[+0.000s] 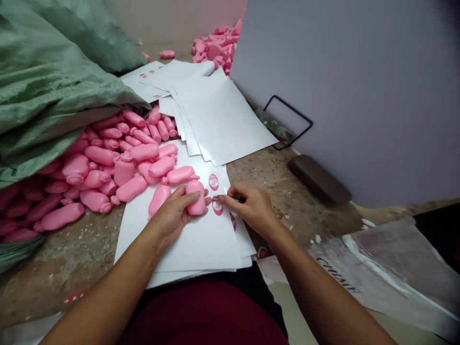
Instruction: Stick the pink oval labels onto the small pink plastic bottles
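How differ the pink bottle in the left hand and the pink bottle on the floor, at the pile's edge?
The bottle in the left hand is held upright over white paper; the floor bottle lies on its side on speckled floor, untouched. It looks longer. Both are pink plastic.

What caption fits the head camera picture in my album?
Left hand grips a pink plastic bottle over white label sheets, right hand beside.

A pale pinkish wall (172, 19) closes off the top of the frame, and a large lilac-grey board (345, 96) stands on the right. A black wire frame (294, 110) leans against the board, with a dark brown case (319, 179) lying at its foot. The speckled concrete floor (283, 191) looks worn and stained, under flat, even light.
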The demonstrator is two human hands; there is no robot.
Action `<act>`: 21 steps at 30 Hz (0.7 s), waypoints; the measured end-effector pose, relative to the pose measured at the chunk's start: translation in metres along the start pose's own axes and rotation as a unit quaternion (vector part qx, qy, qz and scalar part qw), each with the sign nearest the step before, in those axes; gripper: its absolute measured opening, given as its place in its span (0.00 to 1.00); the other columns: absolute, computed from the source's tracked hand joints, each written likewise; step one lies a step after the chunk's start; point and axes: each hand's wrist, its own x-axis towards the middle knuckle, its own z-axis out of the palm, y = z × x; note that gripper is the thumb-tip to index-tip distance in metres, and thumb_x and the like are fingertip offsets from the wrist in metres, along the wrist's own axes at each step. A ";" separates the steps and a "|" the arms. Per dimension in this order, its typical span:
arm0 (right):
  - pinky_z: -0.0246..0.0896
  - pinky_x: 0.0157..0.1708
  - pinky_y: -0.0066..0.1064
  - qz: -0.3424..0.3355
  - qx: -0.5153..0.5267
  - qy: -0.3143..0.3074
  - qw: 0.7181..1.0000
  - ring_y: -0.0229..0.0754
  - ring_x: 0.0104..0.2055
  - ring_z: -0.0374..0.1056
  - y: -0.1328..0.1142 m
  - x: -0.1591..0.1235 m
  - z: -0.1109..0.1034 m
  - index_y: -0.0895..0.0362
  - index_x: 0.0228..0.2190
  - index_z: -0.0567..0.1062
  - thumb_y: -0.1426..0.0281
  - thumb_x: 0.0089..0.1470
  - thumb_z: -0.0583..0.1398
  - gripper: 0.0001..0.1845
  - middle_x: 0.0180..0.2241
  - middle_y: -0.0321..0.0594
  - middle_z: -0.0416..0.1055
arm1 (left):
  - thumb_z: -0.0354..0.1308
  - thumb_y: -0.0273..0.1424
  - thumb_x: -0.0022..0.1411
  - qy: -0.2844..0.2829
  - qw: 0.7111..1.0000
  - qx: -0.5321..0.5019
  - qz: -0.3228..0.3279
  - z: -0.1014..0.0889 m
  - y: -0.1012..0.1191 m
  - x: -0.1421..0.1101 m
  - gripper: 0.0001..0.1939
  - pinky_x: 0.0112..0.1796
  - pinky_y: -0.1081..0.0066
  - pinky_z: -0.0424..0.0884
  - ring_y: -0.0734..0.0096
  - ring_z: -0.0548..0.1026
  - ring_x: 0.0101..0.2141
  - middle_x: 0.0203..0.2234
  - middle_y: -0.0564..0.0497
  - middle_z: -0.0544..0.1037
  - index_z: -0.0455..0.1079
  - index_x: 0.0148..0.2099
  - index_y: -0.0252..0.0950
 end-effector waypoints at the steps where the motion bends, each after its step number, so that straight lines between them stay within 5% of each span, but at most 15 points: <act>1: 0.48 0.30 0.32 0.026 0.081 -0.016 0.996 0.37 0.24 0.58 0.000 -0.002 -0.003 0.54 0.21 0.68 0.58 0.52 0.62 0.17 0.20 0.33 0.65 | 0.64 0.29 0.59 -0.001 1.000 -0.001 0.004 -0.001 -0.001 0.000 0.15 0.51 0.60 0.75 0.59 0.80 0.46 0.51 0.40 0.77 0.69 0.48 0.35; 4: 0.47 0.24 0.29 0.084 0.294 -0.028 0.952 0.34 0.22 0.53 -0.004 -0.011 -0.012 0.54 0.21 0.65 0.53 0.49 0.64 0.20 0.20 0.29 0.57 | 0.64 0.29 0.59 -0.008 1.000 0.007 0.017 -0.002 -0.003 0.001 0.16 0.49 0.61 0.75 0.61 0.79 0.46 0.51 0.40 0.77 0.69 0.49 0.35; 6: 0.46 0.23 0.28 0.093 0.348 -0.027 0.932 0.33 0.21 0.50 -0.010 -0.019 -0.017 0.54 0.22 0.67 0.53 0.48 0.64 0.20 0.19 0.28 0.55 | 0.63 0.29 0.60 -0.006 0.999 0.016 0.030 -0.001 -0.005 -0.001 0.15 0.48 0.63 0.75 0.64 0.79 0.44 0.48 0.41 0.78 0.68 0.49 0.35; 9: 0.48 0.22 0.28 0.087 0.361 -0.058 0.927 0.34 0.22 0.52 -0.024 -0.027 -0.021 0.55 0.25 0.73 0.54 0.48 0.64 0.16 0.19 0.29 0.58 | 0.62 0.29 0.61 -0.027 0.999 0.013 0.040 0.002 -0.007 -0.012 0.16 0.43 0.65 0.76 0.66 0.79 0.40 0.44 0.44 0.78 0.67 0.51 0.36; 13: 0.54 0.25 0.28 0.068 0.361 -0.098 0.925 0.35 0.24 0.58 -0.040 -0.032 -0.022 0.55 0.24 0.75 0.58 0.49 0.64 0.13 0.21 0.33 0.66 | 0.58 0.41 0.65 -0.086 0.995 -0.041 0.017 0.004 -0.011 -0.035 0.18 0.37 0.67 0.76 0.68 0.77 0.36 0.40 0.49 0.77 0.66 0.54 0.40; 21: 0.51 0.23 0.28 0.068 0.374 -0.142 0.914 0.34 0.21 0.54 -0.049 -0.037 -0.010 0.55 0.22 0.74 0.55 0.49 0.64 0.16 0.17 0.29 0.58 | 0.57 0.56 0.61 -0.100 0.993 -0.064 0.023 0.003 -0.018 -0.058 0.28 0.40 0.68 0.74 0.62 0.76 0.45 0.42 0.48 0.76 0.68 0.52 0.40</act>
